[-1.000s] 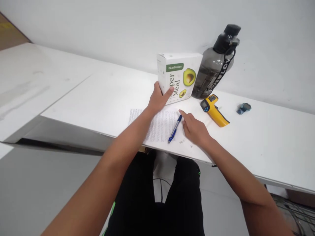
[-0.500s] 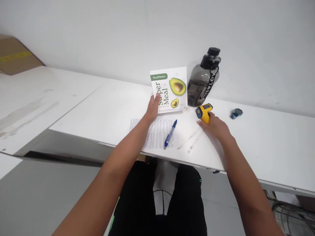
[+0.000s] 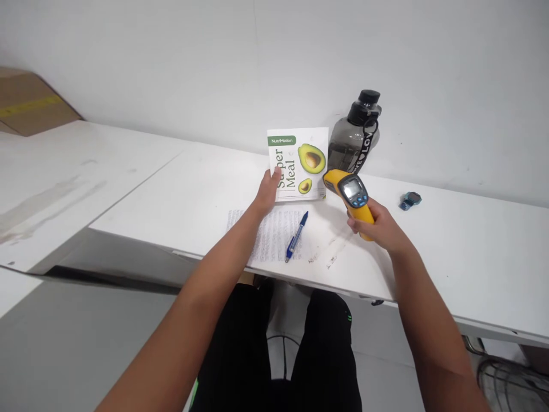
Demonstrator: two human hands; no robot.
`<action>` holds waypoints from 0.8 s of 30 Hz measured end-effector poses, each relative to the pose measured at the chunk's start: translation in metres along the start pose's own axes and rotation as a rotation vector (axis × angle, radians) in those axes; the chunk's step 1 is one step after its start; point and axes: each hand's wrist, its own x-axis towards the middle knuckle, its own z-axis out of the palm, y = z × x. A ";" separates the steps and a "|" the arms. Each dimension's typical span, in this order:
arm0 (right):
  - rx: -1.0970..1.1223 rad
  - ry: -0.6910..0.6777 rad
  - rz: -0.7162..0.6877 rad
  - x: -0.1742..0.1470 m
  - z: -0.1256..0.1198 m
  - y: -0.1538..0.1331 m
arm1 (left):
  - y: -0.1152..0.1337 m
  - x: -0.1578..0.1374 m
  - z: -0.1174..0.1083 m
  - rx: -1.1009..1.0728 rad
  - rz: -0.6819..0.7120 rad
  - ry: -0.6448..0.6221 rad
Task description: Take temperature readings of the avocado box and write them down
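And here the left hand (image 3: pixel 268 191) pinches the white avocado box (image 3: pixel 286 171) by its side while the right hand (image 3: pixel 383 225) grips the yellow thermometer gun (image 3: pixel 363 215), nose toward the box.

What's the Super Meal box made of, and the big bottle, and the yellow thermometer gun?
Super Meal box: probably thin cardboard, smooth and printed, with crisp, straight edges.
Water bottle: likely plastic, see-through grey and slightly glossy, though glass isn't ruled out.
Infrared thermometer: seemingly hard plastic, smooth, evenly coloured yellow.
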 end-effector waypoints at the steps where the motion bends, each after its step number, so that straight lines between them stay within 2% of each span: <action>1: -0.001 0.025 -0.027 0.002 0.005 0.004 | 0.001 -0.001 0.000 0.011 -0.019 0.005; 4: -0.011 0.085 -0.064 0.008 0.020 0.013 | 0.004 -0.004 0.002 0.018 -0.075 0.013; 8: -0.010 0.101 -0.071 0.010 0.032 0.019 | 0.007 -0.008 0.002 0.070 -0.059 0.008; 16: -0.044 0.124 -0.134 0.008 0.036 0.023 | 0.005 -0.012 0.000 0.216 0.006 -0.002; 24: 0.025 0.133 -0.073 0.008 0.036 0.018 | 0.007 -0.012 0.001 0.247 0.020 -0.014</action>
